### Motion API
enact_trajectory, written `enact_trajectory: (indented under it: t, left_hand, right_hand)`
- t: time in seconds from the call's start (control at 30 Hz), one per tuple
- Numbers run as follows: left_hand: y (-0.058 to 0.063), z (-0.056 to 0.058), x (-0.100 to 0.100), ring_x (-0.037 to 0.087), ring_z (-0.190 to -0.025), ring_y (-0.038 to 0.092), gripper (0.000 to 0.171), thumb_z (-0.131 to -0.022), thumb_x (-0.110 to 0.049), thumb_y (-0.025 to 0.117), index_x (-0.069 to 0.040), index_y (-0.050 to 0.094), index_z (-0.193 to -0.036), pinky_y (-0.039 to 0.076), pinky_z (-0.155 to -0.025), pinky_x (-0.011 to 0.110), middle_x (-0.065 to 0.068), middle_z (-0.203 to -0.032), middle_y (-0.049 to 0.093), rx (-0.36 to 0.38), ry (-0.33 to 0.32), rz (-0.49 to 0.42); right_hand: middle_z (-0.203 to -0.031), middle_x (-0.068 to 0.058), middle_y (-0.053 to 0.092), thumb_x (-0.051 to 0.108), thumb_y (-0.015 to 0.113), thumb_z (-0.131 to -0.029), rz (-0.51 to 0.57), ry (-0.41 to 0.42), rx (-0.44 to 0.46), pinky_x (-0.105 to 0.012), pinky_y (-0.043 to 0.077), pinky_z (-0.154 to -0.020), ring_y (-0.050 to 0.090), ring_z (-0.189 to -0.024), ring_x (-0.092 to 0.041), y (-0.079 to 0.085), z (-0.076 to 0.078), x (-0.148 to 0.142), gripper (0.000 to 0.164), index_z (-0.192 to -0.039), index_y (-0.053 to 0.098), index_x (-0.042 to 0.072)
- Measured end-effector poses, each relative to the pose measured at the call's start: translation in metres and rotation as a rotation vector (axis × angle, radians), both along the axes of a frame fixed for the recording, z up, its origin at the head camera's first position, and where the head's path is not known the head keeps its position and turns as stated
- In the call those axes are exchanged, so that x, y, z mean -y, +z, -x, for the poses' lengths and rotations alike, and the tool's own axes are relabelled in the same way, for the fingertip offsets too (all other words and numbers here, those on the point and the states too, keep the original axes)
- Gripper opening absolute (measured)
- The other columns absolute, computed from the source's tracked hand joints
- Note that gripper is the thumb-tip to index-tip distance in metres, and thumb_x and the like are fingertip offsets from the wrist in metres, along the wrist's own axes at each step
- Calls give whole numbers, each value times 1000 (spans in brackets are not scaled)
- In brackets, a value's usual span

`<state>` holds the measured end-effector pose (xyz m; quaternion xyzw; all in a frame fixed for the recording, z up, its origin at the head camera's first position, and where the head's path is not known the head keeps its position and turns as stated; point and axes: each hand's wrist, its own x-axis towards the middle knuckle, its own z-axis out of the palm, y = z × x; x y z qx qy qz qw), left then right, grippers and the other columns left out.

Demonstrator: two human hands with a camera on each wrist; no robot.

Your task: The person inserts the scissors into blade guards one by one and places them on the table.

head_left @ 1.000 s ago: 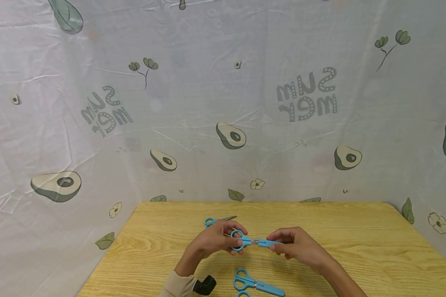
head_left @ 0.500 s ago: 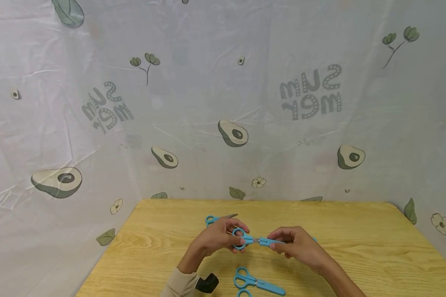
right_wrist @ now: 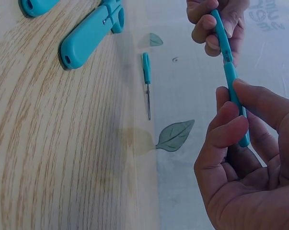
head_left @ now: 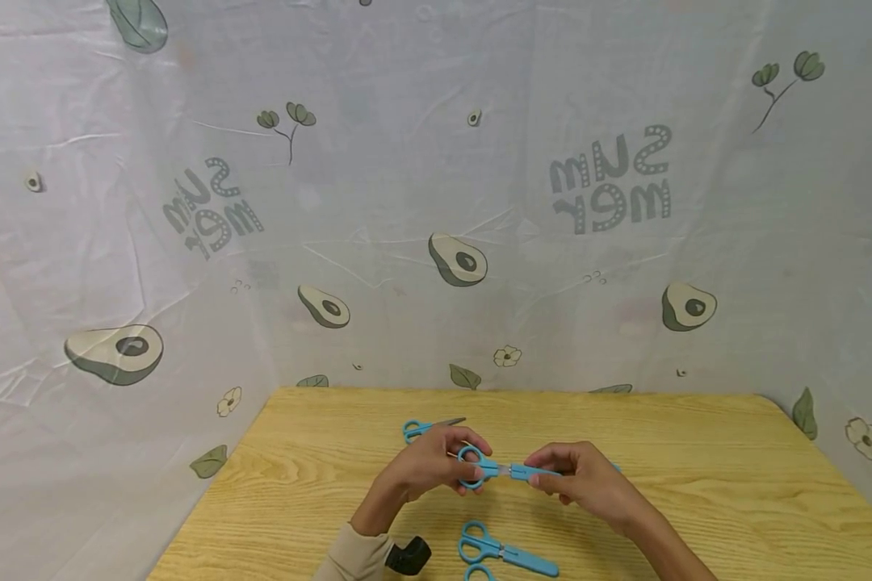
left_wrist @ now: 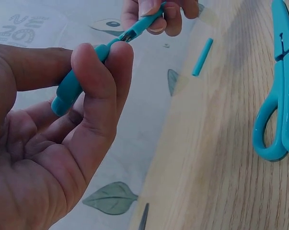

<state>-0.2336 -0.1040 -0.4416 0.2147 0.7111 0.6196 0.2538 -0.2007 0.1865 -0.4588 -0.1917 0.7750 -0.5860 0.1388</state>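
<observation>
My left hand pinches a pair of blue scissors by the handles, thumb on one side and fingers on the other. My right hand pinches the blue blade cover, which sits over the scissors' blades. A short strip of bare metal shows between handles and cover. Seen edge-on in the right wrist view, the cover and scissors line up. Below the hands lies another pair of covered scissors on the table.
Behind my left hand lie uncovered scissors with bare blades. A third covered pair is cut off at the bottom edge. Beyond my right hand lies a loose blue piece, like a cover. A patterned curtain hangs behind the wooden table.
The hands keep the same grip on scissors and cover, nearly still. The whole view has shifted slightly, and the blue piece beyond the right hand has come into sight.
</observation>
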Motion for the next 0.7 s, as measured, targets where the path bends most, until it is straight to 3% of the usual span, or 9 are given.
enact_trajectory:
  t: [0.3, 0.47, 0.7]
  left_hand:
    - [-1, -2, -3, 15, -72, 75, 29, -98, 10, 70, 9, 67, -127, 60, -61, 23, 2, -86, 70, -20, 13, 5]
    - [-1, -3, -5, 17, -74, 76, 26, -97, 10, 71, 5, 70, -122, 61, -61, 24, 3, -86, 70, -25, 26, 9]
    - [-4, -4, -7, 19, -75, 77, 28, -97, 9, 72, 8, 68, -125, 62, -62, 26, 3, -86, 70, -24, 38, 18]
  right_hand:
    - [-99, -6, 75, 17, 71, -105, 12, 6, -2, -30, 54, -64, 57, -71, -11, 0, 0, 0, 32, -128, 70, -6]
    - [-101, -11, 75, 16, 72, -104, 6, 8, -2, -32, 53, -64, 57, -71, -13, 0, 0, 0, 33, -128, 70, -7]
    - [-102, -13, 76, 15, 72, -104, 4, 10, -1, -31, 53, -63, 58, -72, -13, -1, 2, 0, 32, -127, 70, -7]
